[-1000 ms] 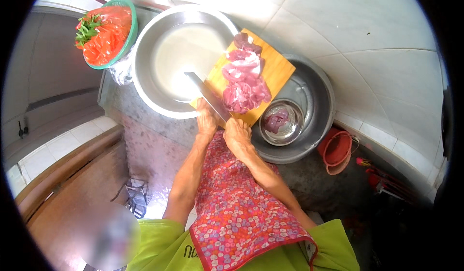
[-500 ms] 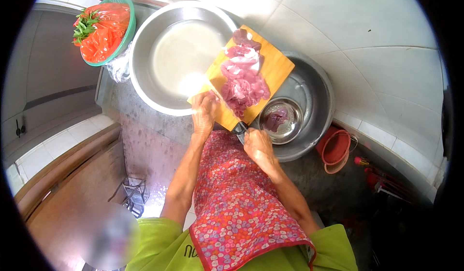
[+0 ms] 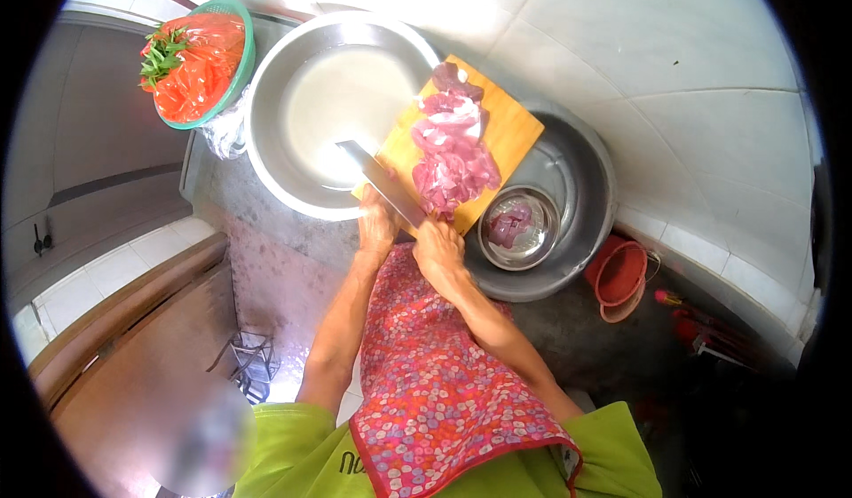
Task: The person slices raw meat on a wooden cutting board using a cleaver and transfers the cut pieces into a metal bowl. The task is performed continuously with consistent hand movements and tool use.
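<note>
My right hand [image 3: 438, 248] grips a broad-bladed kitchen knife [image 3: 382, 181] by its handle. The blade points up and left, crossing the near left edge of a wooden cutting board [image 3: 510, 130], with its tip over a large metal basin. Beside the blade, my left hand [image 3: 378, 225] sits at the board's left corner. Its fingers are curled and partly covered by the knife, so what they hold is hidden. Sliced raw meat [image 3: 453, 147] lies in a long heap across the board, right of the blade. The board rests over the rims of two basins.
The large metal basin [image 3: 266, 156] holds cloudy liquid. A grey basin [image 3: 590, 223] at right contains a small metal bowl [image 3: 488, 245] with meat pieces [image 3: 508, 225]. Far left stands a green basket [image 3: 241, 63] with a red plastic bag [image 3: 213, 63]. A red bucket [image 3: 619, 276] is at right.
My right hand has moved left with the knife, whose blade has swung up and left beside my left hand. The view has shifted slightly; the meat heap looks much the same.
</note>
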Tool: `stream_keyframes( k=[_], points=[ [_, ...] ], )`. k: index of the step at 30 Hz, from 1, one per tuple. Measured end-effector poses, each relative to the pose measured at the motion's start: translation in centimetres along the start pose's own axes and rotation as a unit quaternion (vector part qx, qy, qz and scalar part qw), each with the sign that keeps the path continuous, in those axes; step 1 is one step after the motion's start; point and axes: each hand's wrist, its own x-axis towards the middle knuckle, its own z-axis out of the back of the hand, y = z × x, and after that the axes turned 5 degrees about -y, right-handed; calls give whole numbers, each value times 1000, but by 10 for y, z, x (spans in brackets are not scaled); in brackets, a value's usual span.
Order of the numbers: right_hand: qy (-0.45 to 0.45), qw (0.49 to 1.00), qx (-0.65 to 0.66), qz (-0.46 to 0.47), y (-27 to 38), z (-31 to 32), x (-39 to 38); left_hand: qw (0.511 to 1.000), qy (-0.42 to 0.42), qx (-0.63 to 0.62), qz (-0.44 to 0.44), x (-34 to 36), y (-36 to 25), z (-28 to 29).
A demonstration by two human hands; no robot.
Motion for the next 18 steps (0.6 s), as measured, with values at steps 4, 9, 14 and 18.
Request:
stream_keyframes(
  k=[4, 9, 14, 18],
  points=[
    [45, 997, 0, -62, -42, 19, -24, 999, -12, -11, -28, 4, 13, 0],
    [25, 997, 37, -65, -38, 38, -37, 999, -35, -27, -25, 12, -2, 3],
    [75, 995, -3, -70, -35, 38, -49, 998, 13, 37, -43, 13, 6, 7],
    [94, 993, 3, -70, -34, 33, -44, 999, 5, 35, -39, 9, 12, 2]
  ],
)
